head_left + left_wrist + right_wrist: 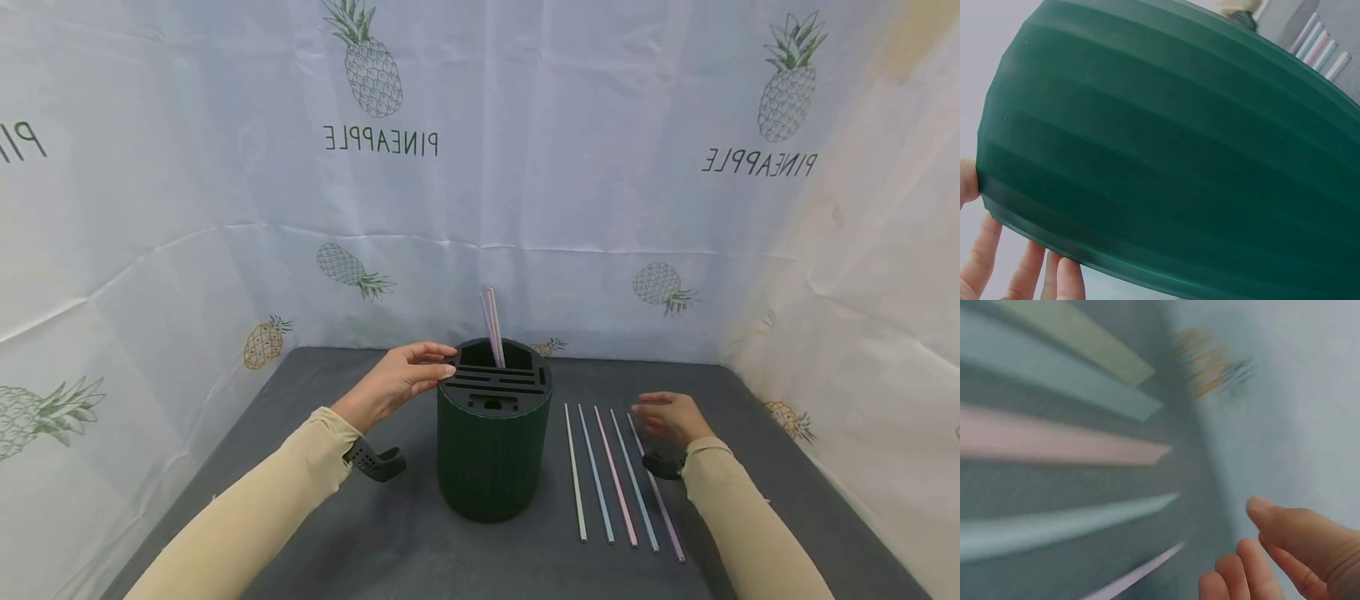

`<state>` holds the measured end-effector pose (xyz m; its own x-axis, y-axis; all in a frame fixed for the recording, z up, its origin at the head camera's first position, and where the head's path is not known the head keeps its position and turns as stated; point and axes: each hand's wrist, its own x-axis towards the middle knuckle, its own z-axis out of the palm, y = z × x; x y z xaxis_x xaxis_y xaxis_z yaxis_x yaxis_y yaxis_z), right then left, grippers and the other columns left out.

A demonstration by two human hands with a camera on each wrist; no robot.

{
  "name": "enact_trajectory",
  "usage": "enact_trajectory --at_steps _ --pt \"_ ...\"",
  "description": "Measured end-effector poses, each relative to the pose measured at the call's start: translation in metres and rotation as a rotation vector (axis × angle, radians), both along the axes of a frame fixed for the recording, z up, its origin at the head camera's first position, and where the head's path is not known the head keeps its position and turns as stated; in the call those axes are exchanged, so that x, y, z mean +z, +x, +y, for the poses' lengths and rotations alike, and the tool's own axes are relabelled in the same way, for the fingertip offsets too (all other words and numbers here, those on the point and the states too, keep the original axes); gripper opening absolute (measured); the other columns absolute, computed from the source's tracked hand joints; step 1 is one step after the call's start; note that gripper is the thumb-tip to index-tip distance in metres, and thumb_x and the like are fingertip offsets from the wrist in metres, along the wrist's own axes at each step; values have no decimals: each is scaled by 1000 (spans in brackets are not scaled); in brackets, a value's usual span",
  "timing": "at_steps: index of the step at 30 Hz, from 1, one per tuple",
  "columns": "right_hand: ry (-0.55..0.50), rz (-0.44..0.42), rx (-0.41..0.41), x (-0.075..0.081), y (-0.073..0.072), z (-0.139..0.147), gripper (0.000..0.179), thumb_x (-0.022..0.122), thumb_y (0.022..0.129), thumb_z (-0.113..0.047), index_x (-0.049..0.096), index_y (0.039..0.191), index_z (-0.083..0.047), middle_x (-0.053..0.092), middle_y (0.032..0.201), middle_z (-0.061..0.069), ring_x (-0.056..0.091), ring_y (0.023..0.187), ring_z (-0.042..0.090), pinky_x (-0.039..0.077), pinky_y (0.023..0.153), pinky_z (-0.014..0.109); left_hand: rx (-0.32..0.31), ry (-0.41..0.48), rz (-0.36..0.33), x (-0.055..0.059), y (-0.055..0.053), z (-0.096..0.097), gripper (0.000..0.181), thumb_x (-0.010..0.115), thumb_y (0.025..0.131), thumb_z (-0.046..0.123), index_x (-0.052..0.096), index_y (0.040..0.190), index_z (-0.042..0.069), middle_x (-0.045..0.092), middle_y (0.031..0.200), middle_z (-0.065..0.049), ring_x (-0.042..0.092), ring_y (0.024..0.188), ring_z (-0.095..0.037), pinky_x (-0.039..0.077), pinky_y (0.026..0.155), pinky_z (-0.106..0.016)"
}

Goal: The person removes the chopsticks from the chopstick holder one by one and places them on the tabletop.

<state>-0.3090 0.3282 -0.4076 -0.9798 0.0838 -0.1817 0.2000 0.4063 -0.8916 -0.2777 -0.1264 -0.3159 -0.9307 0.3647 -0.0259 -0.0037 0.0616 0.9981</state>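
Note:
A dark green round knife and utensil holder (491, 462) with a slotted top stands upright on the table. My left hand (400, 382) holds its left rim, thumb at the top edge and fingers along the far side. A few pastel chopsticks (496, 329) lean in the holder's rear compartment. Right of it lie several chopsticks in a spaced row: pale green (574, 475), blue (596, 475), pink (615, 475), another blue (632, 475) and purple (660, 500). My right hand (669, 417) hovers by the purple one's far end, thumb and fingers apart, holding nothing.
The dark grey cloth (360, 533) covers the tabletop. A white curtain (525, 200) printed with pineapples hangs behind it and along both sides. Black bands (375, 461) circle both wrists.

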Motion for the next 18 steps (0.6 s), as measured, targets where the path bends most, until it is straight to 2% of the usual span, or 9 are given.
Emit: enact_trajectory --at_steps 2,6,8,13,18 --pt "-54 41 25 19 -3 -5 63 67 93 -19 40 141 10 65 119 15 67 91 7 57 88 35 -3 2 2 0 0 0 47 67 91 14 53 135 6 45 140 -15 46 131 -30 36 113 -46" --pt "-215 141 87 64 -7 -23 66 62 96 -24 32 148 3 62 110 -8 64 91 -3 53 93 26 -5 6 9 1 0 0 47 67 92 13 53 135 5 45 140 -15 46 131 -30 35 113 -47" --pt "-312 199 116 86 -7 -36 63 60 97 -23 32 149 0 57 111 -10 63 96 -2 51 95 23 -5 6 11 1 0 -1 47 67 92 13 53 135 5 45 140 -15 46 131 -30 35 113 -47" --pt "-509 308 169 136 -9 -78 56 63 95 -19 40 144 -5 51 124 -1 61 105 7 50 97 24 -7 5 11 1 1 0 46 66 92 13 52 136 5 45 140 -15 46 131 -30 35 113 -47" --pt "-570 364 215 169 -12 -120 52 63 94 -16 45 142 -4 49 132 6 58 111 16 52 96 27 -4 4 7 0 1 1 46 66 92 13 52 135 4 45 140 -15 46 131 -30 35 113 -47"
